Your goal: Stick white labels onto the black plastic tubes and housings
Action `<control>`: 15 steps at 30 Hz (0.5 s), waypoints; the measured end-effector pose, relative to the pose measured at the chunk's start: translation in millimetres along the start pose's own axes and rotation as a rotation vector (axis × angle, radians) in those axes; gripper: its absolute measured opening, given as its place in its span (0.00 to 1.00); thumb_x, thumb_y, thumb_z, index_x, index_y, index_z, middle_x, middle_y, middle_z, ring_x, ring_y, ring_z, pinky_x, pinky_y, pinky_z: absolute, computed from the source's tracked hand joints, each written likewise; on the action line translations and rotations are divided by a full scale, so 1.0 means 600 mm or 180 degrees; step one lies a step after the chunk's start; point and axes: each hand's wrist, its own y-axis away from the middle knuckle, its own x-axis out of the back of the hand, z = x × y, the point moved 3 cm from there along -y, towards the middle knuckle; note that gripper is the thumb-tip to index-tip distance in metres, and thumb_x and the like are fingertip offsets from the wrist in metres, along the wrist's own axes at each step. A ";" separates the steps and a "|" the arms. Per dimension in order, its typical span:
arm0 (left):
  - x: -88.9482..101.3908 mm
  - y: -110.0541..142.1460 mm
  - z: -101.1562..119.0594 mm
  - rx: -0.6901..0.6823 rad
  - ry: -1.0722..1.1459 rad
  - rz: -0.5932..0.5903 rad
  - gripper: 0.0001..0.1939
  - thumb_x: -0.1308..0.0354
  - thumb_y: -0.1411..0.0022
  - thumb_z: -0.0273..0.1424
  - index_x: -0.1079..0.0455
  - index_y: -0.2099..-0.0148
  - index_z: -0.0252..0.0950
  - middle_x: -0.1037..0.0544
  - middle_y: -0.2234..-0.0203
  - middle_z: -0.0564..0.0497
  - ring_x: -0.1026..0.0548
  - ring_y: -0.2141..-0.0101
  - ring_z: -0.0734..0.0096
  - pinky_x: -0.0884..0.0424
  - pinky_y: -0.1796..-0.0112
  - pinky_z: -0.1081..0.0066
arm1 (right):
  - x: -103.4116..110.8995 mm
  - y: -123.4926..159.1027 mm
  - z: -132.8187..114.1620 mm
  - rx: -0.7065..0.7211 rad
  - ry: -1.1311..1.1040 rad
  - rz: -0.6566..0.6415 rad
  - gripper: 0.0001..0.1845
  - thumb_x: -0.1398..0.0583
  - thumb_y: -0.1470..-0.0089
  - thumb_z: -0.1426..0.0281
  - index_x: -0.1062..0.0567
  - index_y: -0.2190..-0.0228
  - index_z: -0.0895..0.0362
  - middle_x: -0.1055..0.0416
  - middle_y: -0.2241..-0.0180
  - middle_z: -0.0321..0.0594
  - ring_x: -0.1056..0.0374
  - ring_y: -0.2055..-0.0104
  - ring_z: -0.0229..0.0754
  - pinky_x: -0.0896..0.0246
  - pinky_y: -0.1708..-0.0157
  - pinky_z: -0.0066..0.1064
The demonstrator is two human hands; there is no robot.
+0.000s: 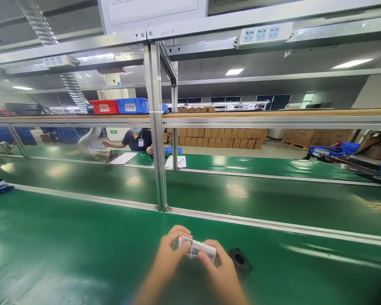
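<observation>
Both of my hands hold one small white rectangular part (pixel 197 248) with printed labels, low over the green bench mat (pixel 66 245). My left hand (pixel 171 250) pinches its left end with curled fingers. My right hand (pixel 217 264) grips its right end, thumb on the front face. Just right of my right hand a small black round part (pixel 239 260) with a hole in its middle lies on the mat.
An aluminium post (pixel 157 140) stands ahead at the rail between mat and green conveyor belt (pixel 257 195). A person in a dark shirt (pixel 136 140) sits across the belt near white papers (pixel 123 158). Red and blue bins (pixel 120 106) sit on the shelf; cardboard boxes are stacked behind.
</observation>
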 end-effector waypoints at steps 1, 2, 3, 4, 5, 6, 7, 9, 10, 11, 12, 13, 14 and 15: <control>-0.006 0.004 -0.007 0.0042 0.0018 0.0060 0.11 0.38 0.40 0.38 0.24 0.65 0.34 0.26 0.61 0.45 0.28 0.57 0.60 0.35 0.55 0.67 | 0.002 0.005 -0.001 0.0017 -0.0056 0.0050 0.16 0.38 0.42 0.54 0.27 0.65 0.54 0.28 0.68 0.37 0.31 0.66 0.45 0.35 0.66 0.29; -0.012 0.010 -0.014 0.0107 -0.0009 0.0066 0.11 0.39 0.40 0.38 0.24 0.66 0.34 0.25 0.64 0.46 0.27 0.59 0.61 0.35 0.57 0.67 | 0.003 0.011 -0.002 0.0065 -0.0078 0.0063 0.15 0.37 0.43 0.55 0.26 0.63 0.54 0.27 0.64 0.38 0.30 0.62 0.46 0.35 0.62 0.29; -0.018 0.016 -0.020 0.0173 -0.0060 0.0044 0.11 0.39 0.40 0.37 0.24 0.68 0.34 0.25 0.66 0.46 0.27 0.61 0.62 0.35 0.59 0.68 | 0.003 0.016 -0.003 0.0130 -0.0076 0.0047 0.14 0.36 0.44 0.57 0.25 0.62 0.54 0.27 0.60 0.39 0.30 0.58 0.47 0.35 0.58 0.29; -0.022 0.023 -0.024 0.0239 -0.0109 0.0026 0.11 0.39 0.40 0.37 0.25 0.69 0.34 0.25 0.68 0.47 0.27 0.63 0.63 0.35 0.60 0.68 | 0.001 0.020 -0.005 0.0181 -0.0056 0.0012 0.13 0.36 0.44 0.58 0.24 0.62 0.53 0.27 0.58 0.40 0.30 0.56 0.48 0.36 0.56 0.29; -0.026 0.029 -0.026 0.0302 -0.0149 0.0023 0.11 0.39 0.40 0.37 0.25 0.70 0.34 0.25 0.70 0.47 0.27 0.64 0.63 0.35 0.60 0.68 | -0.001 0.024 -0.006 0.0193 -0.0031 -0.0038 0.11 0.36 0.44 0.59 0.23 0.62 0.52 0.26 0.58 0.39 0.30 0.55 0.47 0.36 0.55 0.28; -0.029 0.034 -0.028 0.0355 -0.0179 0.0035 0.12 0.39 0.41 0.37 0.25 0.71 0.34 0.25 0.71 0.47 0.27 0.65 0.63 0.35 0.61 0.68 | -0.003 0.028 -0.006 0.0157 -0.0006 -0.0097 0.09 0.36 0.42 0.60 0.23 0.63 0.51 0.26 0.60 0.38 0.29 0.57 0.46 0.36 0.55 0.28; -0.030 0.038 -0.029 0.0406 -0.0202 0.0065 0.13 0.39 0.41 0.37 0.26 0.72 0.34 0.26 0.72 0.48 0.28 0.66 0.64 0.36 0.62 0.68 | -0.006 0.030 -0.006 0.0101 0.0012 -0.0152 0.09 0.38 0.41 0.59 0.22 0.65 0.51 0.25 0.63 0.37 0.29 0.60 0.44 0.36 0.57 0.27; -0.032 0.042 -0.030 0.0478 -0.0251 0.0126 0.14 0.39 0.42 0.37 0.27 0.74 0.33 0.28 0.74 0.49 0.30 0.68 0.65 0.37 0.64 0.69 | -0.007 0.033 -0.007 0.0036 0.0045 -0.0144 0.12 0.39 0.39 0.59 0.22 0.69 0.52 0.26 0.68 0.37 0.29 0.64 0.43 0.37 0.62 0.27; -0.032 0.043 -0.031 0.0490 -0.0268 0.0129 0.14 0.39 0.42 0.37 0.28 0.75 0.33 0.29 0.74 0.49 0.30 0.68 0.66 0.37 0.65 0.70 | -0.007 0.034 -0.008 0.0021 0.0063 -0.0133 0.13 0.40 0.39 0.58 0.22 0.69 0.52 0.26 0.69 0.37 0.30 0.65 0.44 0.37 0.63 0.27; -0.032 0.043 -0.031 0.0494 -0.0268 0.0111 0.13 0.39 0.42 0.37 0.28 0.74 0.33 0.29 0.73 0.49 0.31 0.68 0.66 0.37 0.64 0.70 | -0.005 0.034 -0.009 -0.0005 0.0071 -0.0128 0.14 0.40 0.39 0.58 0.22 0.70 0.53 0.26 0.69 0.37 0.30 0.65 0.44 0.37 0.63 0.27; -0.033 0.044 -0.032 0.0501 -0.0252 0.0076 0.11 0.39 0.42 0.36 0.27 0.72 0.34 0.29 0.72 0.50 0.31 0.67 0.66 0.37 0.64 0.70 | -0.003 0.034 -0.011 -0.0058 0.0063 -0.0124 0.14 0.40 0.39 0.58 0.22 0.70 0.53 0.26 0.69 0.38 0.30 0.65 0.45 0.37 0.62 0.28; -0.033 0.044 -0.033 0.0517 -0.0231 0.0041 0.10 0.39 0.42 0.36 0.27 0.70 0.34 0.29 0.71 0.50 0.31 0.66 0.66 0.37 0.63 0.71 | 0.000 0.032 -0.013 -0.0141 0.0042 -0.0127 0.15 0.40 0.39 0.57 0.22 0.70 0.53 0.26 0.70 0.38 0.30 0.65 0.45 0.38 0.62 0.28; -0.033 0.044 -0.034 0.0540 -0.0218 0.0020 0.09 0.39 0.42 0.36 0.27 0.68 0.34 0.29 0.71 0.50 0.31 0.66 0.66 0.37 0.62 0.71 | 0.002 0.031 -0.015 -0.0232 0.0003 -0.0137 0.15 0.40 0.39 0.57 0.22 0.70 0.53 0.26 0.70 0.37 0.30 0.65 0.46 0.38 0.62 0.28; -0.032 0.045 -0.035 0.0571 -0.0220 0.0028 0.10 0.39 0.41 0.36 0.28 0.68 0.34 0.29 0.70 0.50 0.31 0.66 0.67 0.37 0.62 0.71 | 0.005 0.029 -0.016 -0.0305 -0.0053 -0.0148 0.14 0.40 0.40 0.57 0.22 0.70 0.53 0.26 0.69 0.37 0.30 0.65 0.46 0.38 0.61 0.29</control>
